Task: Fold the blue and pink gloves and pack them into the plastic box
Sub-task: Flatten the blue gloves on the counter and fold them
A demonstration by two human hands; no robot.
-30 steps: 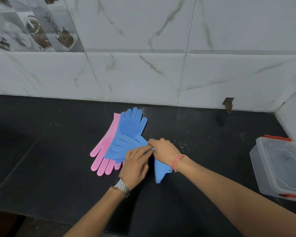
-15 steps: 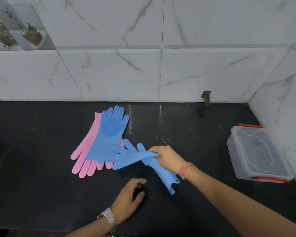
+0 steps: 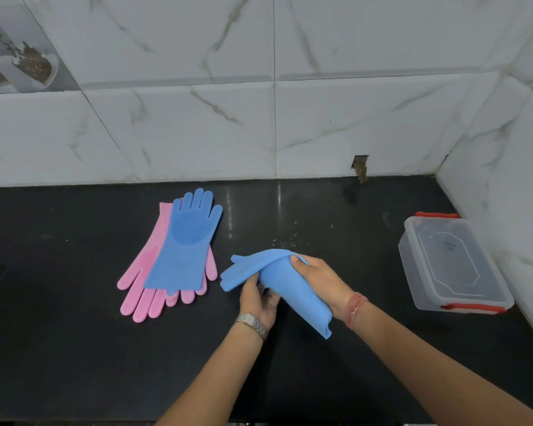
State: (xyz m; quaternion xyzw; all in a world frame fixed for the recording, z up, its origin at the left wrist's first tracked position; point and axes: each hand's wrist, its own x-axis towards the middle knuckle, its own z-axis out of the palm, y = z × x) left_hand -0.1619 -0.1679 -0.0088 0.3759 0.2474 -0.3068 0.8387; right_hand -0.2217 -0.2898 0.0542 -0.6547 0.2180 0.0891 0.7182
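One blue glove [image 3: 285,285] is bent over above the black counter, its fingers pointing left and its cuff hanging down to the right. My right hand [image 3: 322,281] grips it at the bend, thumb on top. My left hand [image 3: 257,298] holds the finger end from underneath. A second blue glove [image 3: 185,244] lies flat on the counter to the left, on top of pink gloves [image 3: 142,284]. The clear plastic box [image 3: 450,265] with red clips stands at the right, its lid on.
The black counter [image 3: 74,348] runs along a white marble-tiled wall [image 3: 259,118], which turns a corner at the right just behind the box. A small chipped hole in the wall [image 3: 361,167] sits at counter level.
The blue glove has been lifted off the counter and folded over. My left hand came up from the counter and took its finger end. The camera view shifted right.
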